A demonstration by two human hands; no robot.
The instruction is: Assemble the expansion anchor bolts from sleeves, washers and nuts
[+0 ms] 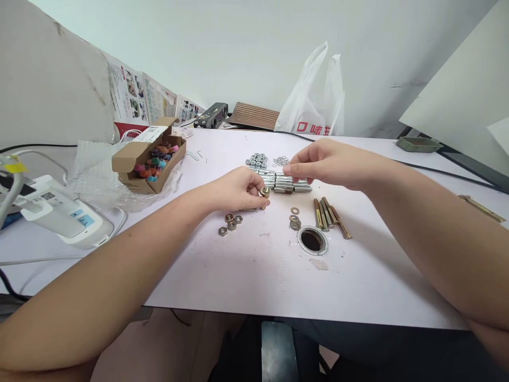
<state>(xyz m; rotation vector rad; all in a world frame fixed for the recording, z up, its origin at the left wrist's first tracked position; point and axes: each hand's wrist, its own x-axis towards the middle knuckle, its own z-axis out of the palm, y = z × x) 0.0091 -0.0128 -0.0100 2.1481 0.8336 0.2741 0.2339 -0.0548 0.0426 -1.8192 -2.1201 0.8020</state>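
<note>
My left hand (pixel 237 190) is closed over the middle of the table, pinching a brass-coloured bolt (pixel 265 192) upright between thumb and fingers; its wide round end shows on top. Just below that hand lie several loose hex nuts (pixel 232 225). My right hand (pixel 324 164) has thumb and fingertips pressed together above silver metal sleeves (pixel 283 183); whatever it pinches, if anything, is too small to make out. Behind the sleeves are piles of silver nuts (pixel 258 159) and small ring washers (pixel 281 161). Brass-coloured bolts (pixel 328 213) and flat washers (pixel 295 218) lie nearer me.
A metal-rimmed hole (pixel 313 240) opens in the white table (pixel 222 276). On the left stand a cardboard box (pixel 147 159) of colourful pieces and a white device (pixel 67 212) with cables. A plastic bag (pixel 312 101) stands behind; a green tray (pixel 419 144) and another bolt (pixel 482 207) lie right.
</note>
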